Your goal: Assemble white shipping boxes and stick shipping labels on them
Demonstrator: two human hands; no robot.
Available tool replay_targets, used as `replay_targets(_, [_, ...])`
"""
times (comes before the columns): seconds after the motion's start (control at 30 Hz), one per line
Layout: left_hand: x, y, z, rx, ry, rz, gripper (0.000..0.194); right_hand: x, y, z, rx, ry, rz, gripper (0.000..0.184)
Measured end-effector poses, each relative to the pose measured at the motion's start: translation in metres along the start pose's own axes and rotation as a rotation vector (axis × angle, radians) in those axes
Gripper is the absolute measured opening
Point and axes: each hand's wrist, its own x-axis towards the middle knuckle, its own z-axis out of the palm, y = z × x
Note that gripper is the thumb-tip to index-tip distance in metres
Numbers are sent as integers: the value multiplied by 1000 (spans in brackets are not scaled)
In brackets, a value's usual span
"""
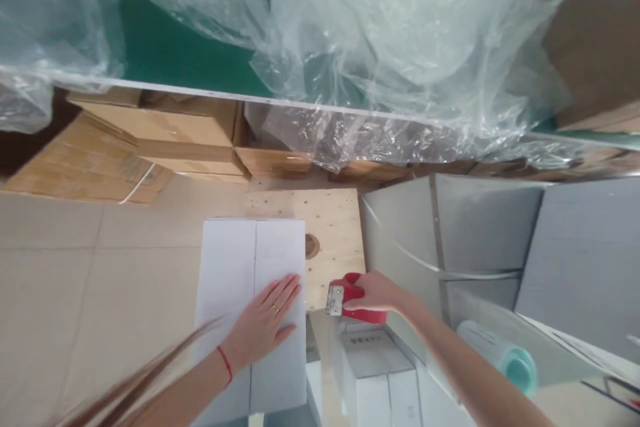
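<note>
My left hand [267, 320] lies flat with fingers stretched out on top of a closed white box [235, 260], beside its centre seam. The box rests on a plywood board [333, 227]. My right hand [375, 295] is closed around the handle of a red tape dispenser [350, 297], held just right of the box, its metal blade pointing toward the box's edge. A red string circles my left wrist.
Smaller white boxes [373, 373] stand below the dispenser. Grey flat cartons [490, 240] lean at the right, with a teal-cored film roll [500, 353] near my right forearm. Brown cartons [165, 133] sit under a table edge draped in clear plastic sheeting [380, 33]. Beige tiled floor [90, 280] spreads left.
</note>
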Motion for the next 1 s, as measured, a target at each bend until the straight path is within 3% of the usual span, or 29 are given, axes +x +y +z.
replay_targets(0.17, [8,-5,-7,101,-3,141,64,15,75,10,-11,28,117,50])
replay_targets(0.3, [27,-6,-13,78,-91,375,46,46,97,25,22,21,162,47])
replay_targets(0.43, [65,-8,-13,-20,-175,524,28,84,76,42,76,32,161,47])
replay_targets(0.57, [96,-4,-2,-26,-363,581,34,116,44,55,121,35,180,50])
replay_targets(0.7, [109,11,8,10,-698,450,41,133,18,62,145,77,197,46])
replay_targets(0.83, [118,25,18,35,-805,331,37,137,-9,63,153,113,200,39])
replay_targets(1.0, [129,24,39,1,-984,242,24,136,-35,64,182,145,243,30])
